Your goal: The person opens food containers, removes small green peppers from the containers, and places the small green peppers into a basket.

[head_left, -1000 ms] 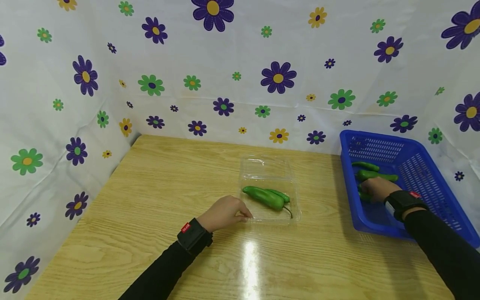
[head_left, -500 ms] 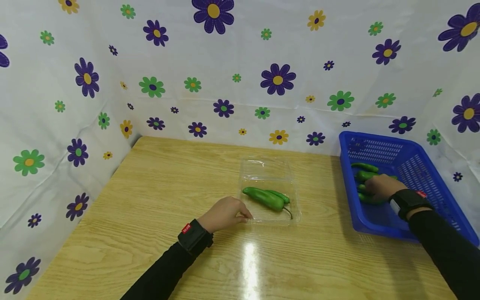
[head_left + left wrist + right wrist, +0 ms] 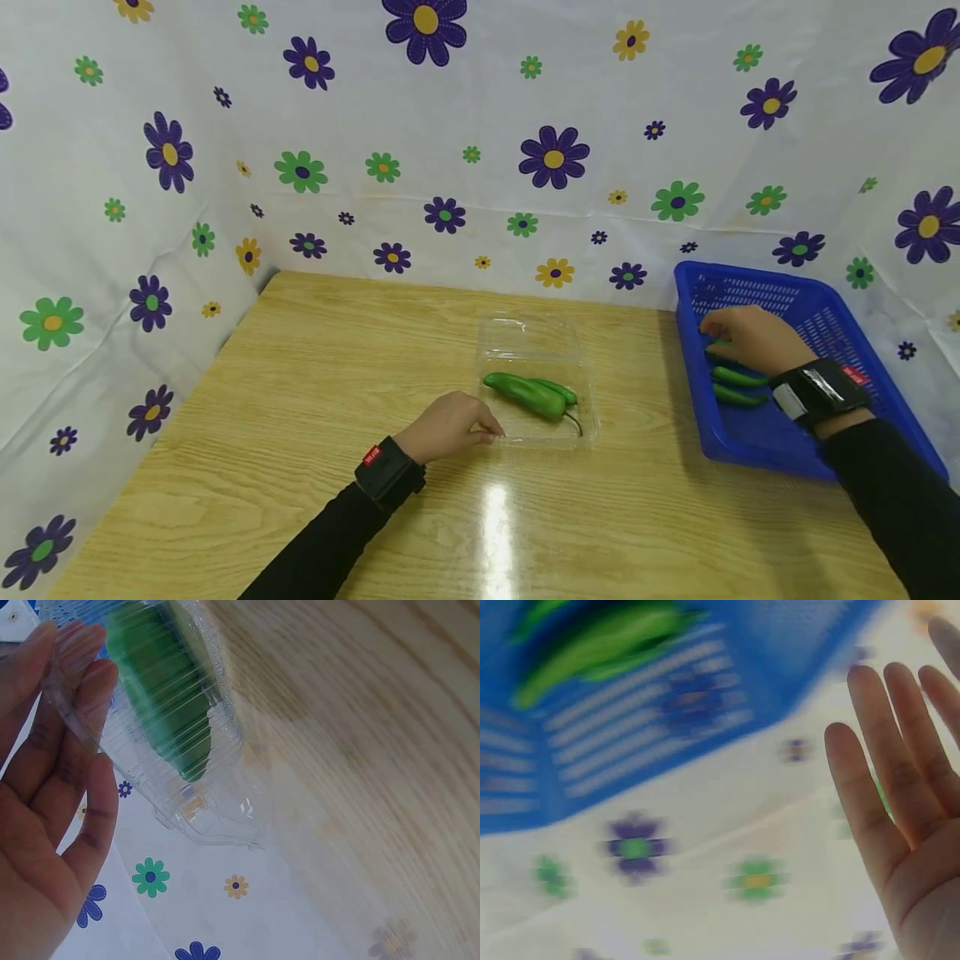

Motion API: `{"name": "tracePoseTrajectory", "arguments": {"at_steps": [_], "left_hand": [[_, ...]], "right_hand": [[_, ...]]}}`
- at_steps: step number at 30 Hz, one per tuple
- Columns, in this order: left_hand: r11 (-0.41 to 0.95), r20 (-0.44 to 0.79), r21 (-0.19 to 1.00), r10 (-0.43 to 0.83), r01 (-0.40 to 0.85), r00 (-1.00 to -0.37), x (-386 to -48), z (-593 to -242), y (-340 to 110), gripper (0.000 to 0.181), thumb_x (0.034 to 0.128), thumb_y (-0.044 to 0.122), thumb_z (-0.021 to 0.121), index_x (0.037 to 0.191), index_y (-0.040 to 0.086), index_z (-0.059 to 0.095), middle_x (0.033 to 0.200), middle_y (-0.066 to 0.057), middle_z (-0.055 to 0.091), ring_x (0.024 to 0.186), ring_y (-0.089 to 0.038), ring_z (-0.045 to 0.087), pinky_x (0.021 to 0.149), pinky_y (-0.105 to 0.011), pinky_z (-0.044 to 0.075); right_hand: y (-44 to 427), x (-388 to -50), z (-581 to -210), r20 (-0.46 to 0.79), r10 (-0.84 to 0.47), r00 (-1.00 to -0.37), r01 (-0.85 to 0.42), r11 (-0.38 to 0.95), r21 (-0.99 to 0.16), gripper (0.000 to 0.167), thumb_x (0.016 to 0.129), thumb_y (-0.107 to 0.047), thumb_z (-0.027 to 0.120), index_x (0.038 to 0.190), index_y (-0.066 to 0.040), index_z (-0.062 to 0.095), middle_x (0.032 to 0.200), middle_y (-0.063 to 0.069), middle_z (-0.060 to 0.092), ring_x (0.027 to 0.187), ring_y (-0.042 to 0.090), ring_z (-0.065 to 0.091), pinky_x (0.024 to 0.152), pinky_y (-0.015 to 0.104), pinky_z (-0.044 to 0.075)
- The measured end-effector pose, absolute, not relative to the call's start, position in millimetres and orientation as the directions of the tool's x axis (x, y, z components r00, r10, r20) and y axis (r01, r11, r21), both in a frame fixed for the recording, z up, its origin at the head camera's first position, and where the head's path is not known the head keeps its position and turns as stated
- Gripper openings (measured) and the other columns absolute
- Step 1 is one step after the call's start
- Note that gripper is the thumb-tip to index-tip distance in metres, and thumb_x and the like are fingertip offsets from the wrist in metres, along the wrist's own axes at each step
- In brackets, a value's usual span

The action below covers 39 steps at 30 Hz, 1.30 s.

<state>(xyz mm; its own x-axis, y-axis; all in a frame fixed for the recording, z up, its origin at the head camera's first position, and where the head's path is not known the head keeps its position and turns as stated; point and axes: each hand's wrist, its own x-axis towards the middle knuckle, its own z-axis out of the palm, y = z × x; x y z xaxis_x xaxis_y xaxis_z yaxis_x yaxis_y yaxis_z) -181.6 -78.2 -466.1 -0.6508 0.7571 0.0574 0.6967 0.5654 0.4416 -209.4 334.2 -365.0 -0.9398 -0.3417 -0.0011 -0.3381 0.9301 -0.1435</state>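
Note:
My left hand (image 3: 448, 427) pinches the near left corner of a clear plastic clamshell container (image 3: 525, 335), whose lid lies folded back. Inside it rest a large green pepper (image 3: 527, 396) and a thinner green pepper (image 3: 561, 389) behind. From the left wrist, the fingers (image 3: 96, 686) show against the ribbed clear wall. Over the blue basket (image 3: 712, 417), my right hand (image 3: 757, 337) hovers above several green peppers (image 3: 738, 377), partly hiding them. The right wrist view shows straight fingers (image 3: 874, 754) with nothing between them, apart from the pepper (image 3: 607, 645).
A wooden table (image 3: 337, 350) carries the container and basket, the basket at its right side. White flower-printed cloth (image 3: 450, 108) hangs behind and along both sides. A bright light reflection (image 3: 497, 533) falls on the tabletop in front of the container.
My right hand has lifted from among the peppers and moved toward the basket's back, uncovering green peppers beneath. The left hand and container have stayed in place.

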Motion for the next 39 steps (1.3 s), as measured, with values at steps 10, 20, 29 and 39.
{"name": "tracePoseTrajectory", "arguments": {"at_steps": [10,20,29,39], "left_hand": [[0.559,0.052,0.443,0.764,0.7,-0.643,-182,-466,-79,0.014,0.0825,0.016,0.071,0.095,0.014,0.077,0.09,0.003,0.074,0.084,-0.01,0.068,0.074,-0.022,0.053],[0.569,0.044,0.431,0.762,0.7,-0.646,-185,-470,-78,0.014,0.083,0.019,0.071,0.095,0.017,0.077,0.091,0.005,0.074,0.085,-0.008,0.068,0.076,-0.022,0.053],[0.571,0.032,0.431,0.765,0.699,-0.644,-186,-468,-79,0.014,0.0827,0.019,0.071,0.095,0.017,0.077,0.091,0.005,0.074,0.084,-0.008,0.068,0.075,-0.022,0.053],[0.569,0.044,0.44,0.759,0.695,-0.65,-185,-470,-79,0.013,0.0826,0.019,0.071,0.095,0.017,0.077,0.09,0.005,0.074,0.081,-0.008,0.067,0.071,-0.019,0.052]], "right_hand": [[232,-210,-354,0.053,-0.526,-0.849,-0.528,0.839,-0.132,0.022,0.08,-0.007,0.073,0.101,-0.002,0.067,0.096,0.012,0.069,0.086,0.024,0.066,0.074,0.039,0.056],[184,-225,-382,-0.003,-0.659,-0.752,-0.656,0.748,-0.1,0.022,0.078,-0.007,0.075,0.098,-0.004,0.067,0.093,0.011,0.069,0.082,0.021,0.065,0.071,0.034,0.055],[164,-233,-405,-0.135,-0.647,-0.751,-0.648,0.761,-0.044,0.029,0.08,-0.005,0.073,0.108,-0.001,0.068,0.098,0.013,0.07,0.089,0.024,0.066,0.076,0.034,0.055],[155,-235,-426,-0.201,-0.619,-0.759,-0.624,0.78,-0.042,0.029,0.081,0.0,0.07,0.109,-0.003,0.069,0.107,0.014,0.069,0.094,0.028,0.066,0.079,0.035,0.056]]}}
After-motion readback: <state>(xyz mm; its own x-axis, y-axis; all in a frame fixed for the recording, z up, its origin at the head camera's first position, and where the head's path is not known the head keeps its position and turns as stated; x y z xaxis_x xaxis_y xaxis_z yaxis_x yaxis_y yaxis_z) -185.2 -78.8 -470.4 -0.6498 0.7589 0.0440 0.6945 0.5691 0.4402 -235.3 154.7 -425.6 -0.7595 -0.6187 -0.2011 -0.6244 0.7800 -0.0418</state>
